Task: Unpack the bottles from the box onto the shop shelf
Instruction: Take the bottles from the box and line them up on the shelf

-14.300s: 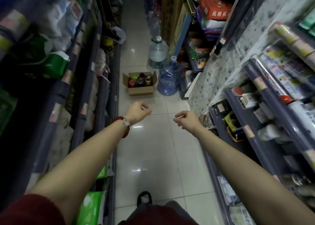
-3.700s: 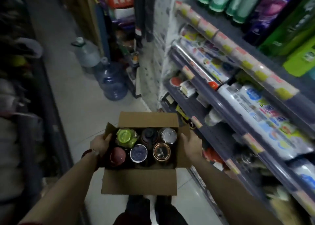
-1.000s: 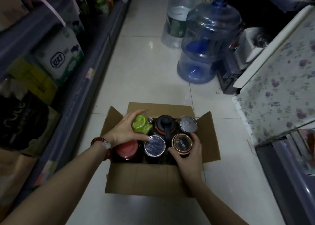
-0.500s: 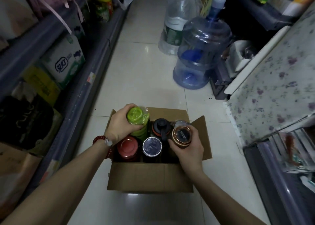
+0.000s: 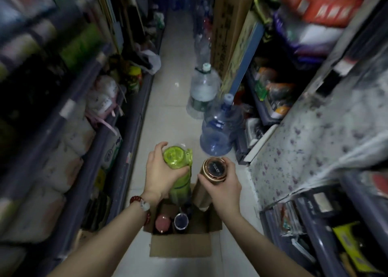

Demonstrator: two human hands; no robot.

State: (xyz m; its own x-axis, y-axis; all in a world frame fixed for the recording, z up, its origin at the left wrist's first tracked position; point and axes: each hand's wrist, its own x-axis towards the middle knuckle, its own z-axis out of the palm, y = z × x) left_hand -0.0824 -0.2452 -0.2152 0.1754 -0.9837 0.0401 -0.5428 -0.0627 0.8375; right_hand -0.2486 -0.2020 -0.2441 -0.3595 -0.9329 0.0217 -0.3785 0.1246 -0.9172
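Glossy tiled aisle floor (image 5: 176, 71), cardboard box (image 5: 180, 245); left hand (image 5: 161, 176) grip around green plastic bottle (image 5: 178, 167), right hand (image 5: 222, 184) around coppery flask (image 5: 210, 178).

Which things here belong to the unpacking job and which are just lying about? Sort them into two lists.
Part of the job:
- green bottle, held in the left hand
- copper-topped bottle, held in the right hand
- cardboard box on the floor
- red-lidded bottle and dark-lidded bottle in the box

Just lying about:
- blue water jug
- clear water jug
- white plastic bag
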